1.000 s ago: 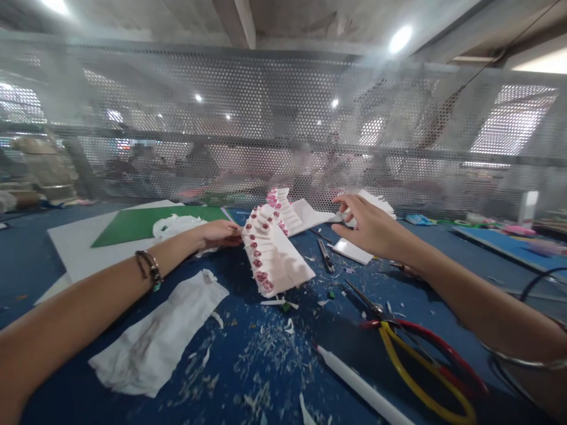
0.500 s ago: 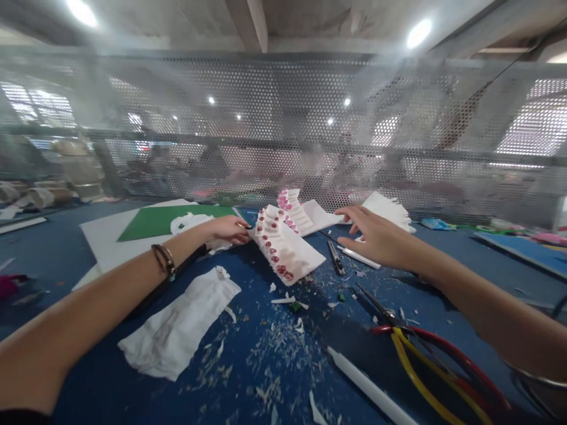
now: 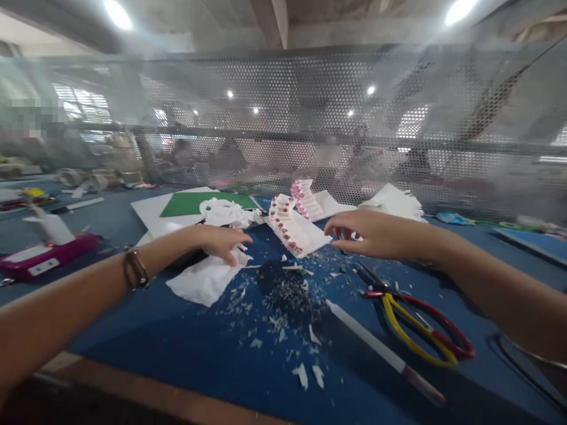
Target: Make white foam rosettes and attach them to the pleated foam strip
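My left hand (image 3: 221, 241) hovers over a crumpled white sheet (image 3: 208, 277), thumb and fingers apart, with nothing visible between them. My right hand (image 3: 361, 233) is beside the near corner of a pleated white paper piece (image 3: 305, 233) edged with dark red flower shapes. Its fingers are curved but apart and hold nothing I can see; whether they touch the corner, I cannot tell. Behind lies a second pleated paper piece (image 3: 310, 203) with pink shapes. Scissors (image 3: 420, 319) with red and yellow handles and a white pen-like stick (image 3: 376, 342) rest nearest me.
Paper scraps (image 3: 301, 375) litter the blue table (image 3: 177, 354). A green sheet (image 3: 199, 203) and torn white paper (image 3: 228, 212) lie at the back left, a purple device (image 3: 48, 257) at far left. White sheets (image 3: 392, 200) stand before a perforated metal screen (image 3: 283, 118).
My left hand has let go of the red-flowered paper and moved back over the crumpled sheet. My right hand has come closer to the flowered paper. The view has shifted, showing the table's front edge.
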`<action>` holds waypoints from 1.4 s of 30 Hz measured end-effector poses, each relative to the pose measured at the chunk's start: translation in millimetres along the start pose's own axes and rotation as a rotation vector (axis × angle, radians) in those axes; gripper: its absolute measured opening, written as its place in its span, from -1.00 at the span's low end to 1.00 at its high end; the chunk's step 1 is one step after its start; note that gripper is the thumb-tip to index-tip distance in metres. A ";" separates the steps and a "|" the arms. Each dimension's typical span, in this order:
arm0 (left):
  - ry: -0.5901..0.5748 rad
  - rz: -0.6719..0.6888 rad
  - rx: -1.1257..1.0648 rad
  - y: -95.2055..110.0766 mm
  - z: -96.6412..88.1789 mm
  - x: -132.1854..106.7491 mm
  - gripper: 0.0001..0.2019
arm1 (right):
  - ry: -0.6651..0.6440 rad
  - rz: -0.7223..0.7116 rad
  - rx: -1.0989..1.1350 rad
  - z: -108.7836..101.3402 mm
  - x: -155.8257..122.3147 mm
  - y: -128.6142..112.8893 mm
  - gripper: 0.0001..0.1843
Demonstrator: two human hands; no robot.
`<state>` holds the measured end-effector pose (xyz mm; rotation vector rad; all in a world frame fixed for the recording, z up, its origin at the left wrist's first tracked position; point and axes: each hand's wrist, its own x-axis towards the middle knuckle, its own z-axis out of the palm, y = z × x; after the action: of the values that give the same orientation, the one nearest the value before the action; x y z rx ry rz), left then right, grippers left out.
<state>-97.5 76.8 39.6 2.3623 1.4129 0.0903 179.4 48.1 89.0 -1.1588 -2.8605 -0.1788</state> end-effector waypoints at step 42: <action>0.550 0.440 -0.294 93.6 22.5 -52.5 -0.79 | 0.379 -0.041 0.416 22.1 -41.4 -71.3 -0.79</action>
<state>-39.6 -14.0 59.5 2.4408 0.9545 1.0569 159.4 -28.5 57.1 -0.8755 -2.4305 0.1721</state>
